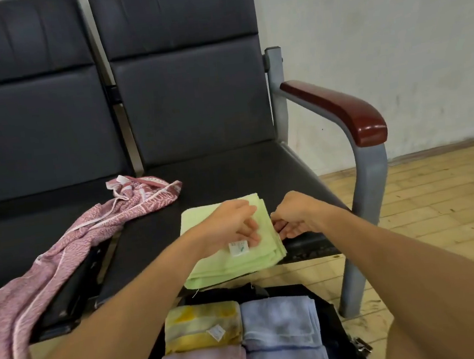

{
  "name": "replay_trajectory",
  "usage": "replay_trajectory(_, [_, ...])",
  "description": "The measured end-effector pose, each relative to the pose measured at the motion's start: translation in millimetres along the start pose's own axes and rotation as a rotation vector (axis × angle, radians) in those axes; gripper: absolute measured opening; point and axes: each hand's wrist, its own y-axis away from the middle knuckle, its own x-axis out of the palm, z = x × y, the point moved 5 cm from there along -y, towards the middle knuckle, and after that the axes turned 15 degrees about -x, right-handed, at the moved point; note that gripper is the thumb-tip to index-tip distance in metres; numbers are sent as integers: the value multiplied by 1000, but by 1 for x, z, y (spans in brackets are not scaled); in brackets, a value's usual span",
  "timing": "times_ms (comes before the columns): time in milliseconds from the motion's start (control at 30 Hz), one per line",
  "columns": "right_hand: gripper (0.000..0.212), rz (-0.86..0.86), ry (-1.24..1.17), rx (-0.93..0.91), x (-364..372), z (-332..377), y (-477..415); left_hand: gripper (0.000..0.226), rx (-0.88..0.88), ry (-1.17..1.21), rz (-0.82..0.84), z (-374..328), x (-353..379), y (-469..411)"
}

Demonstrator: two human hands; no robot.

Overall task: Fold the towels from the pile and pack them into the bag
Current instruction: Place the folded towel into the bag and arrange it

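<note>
The folded light-green terry towel (239,264) lies at the near edge of the black padded seat (229,174). The left-hand grip (228,221) curls onto its top and the right-hand grip (295,214) pinches its right edge. The open black bag (328,304) of folded towels sits nearer, and the pink patterned towel (62,256) lies left.

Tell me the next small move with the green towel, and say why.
Probably lift the green towel off the seat and lower it toward the bag. It already lies folded into a compact stack, the left hand and right hand hold it near its right edge, and the open bag just below holds four folded towels.
</note>
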Motion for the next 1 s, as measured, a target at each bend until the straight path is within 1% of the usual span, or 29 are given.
replay_trajectory(33, [27,-9,17,1,-1,-1,1,22,28,72,3,2,-7,4])
replay_trajectory(67, [30,-19,38,-2,-2,-1,1,25,66,106,-34,4,-18,7])
replay_trajectory(100, [32,-34,65,-7,-5,-1,1,27,108,76,-111,7,-34,9])
replay_trajectory(133, [34,-52,97,-17,-8,-1,0,28,136,-10,-215,13,-51,12])
replay_trajectory(200, [38,-83,179,-47,-13,1,-1,24,136,-227,-427,31,-82,18])
replay_trajectory(267, [45,-82,257,-76,-13,5,-1,19,86,-346,-546,52,-105,20])
replay_trajectory(333, [49,-59,325,-83,-9,8,0,23,-13,-436,-576,71,-116,13])
replay_trajectory(400, [51,-32,385,-88,-2,11,0,41,-114,-550,-546,81,-118,4])
replay_trajectory(467, [58,-5,418,-95,6,16,-1,56,-154,-577,-498,82,-114,-3])
replay_trajectory(500, [56,4,416,-101,11,18,-2,56,-167,-562,-478,82,-110,-6])
replay_trajectory(567, [42,32,397,-116,20,19,-5,48,-182,-532,-454,81,-102,-12])
replay_trajectory(600, [37,48,371,-127,23,20,-6,44,-174,-478,-442,81,-99,-13])
replay_trajectory(667, [31,45,216,-130,26,20,-8,34,-119,-270,-416,79,-94,-9])
replay_trajectory(733, [32,12,9,-119,25,20,-7,29,-75,-79,-402,75,-94,-4])
replay_trajectory(833, [33,-8,-259,-137,24,21,-6,31,12,118,-360,72,-95,3])
replay_trajectory(900, [37,-36,-348,-159,24,22,-3,33,68,215,-356,70,-96,9])
replay_trajectory(933, [42,-54,-395,-171,22,23,-2,34,96,266,-375,69,-97,15])
replay_trajectory(967, [49,-53,-439,-189,22,24,0,36,130,314,-393,67,-97,21])
replay_trajectory(1000, [50,-33,-463,-216,22,26,2,39,175,346,-395,65,-97,27])
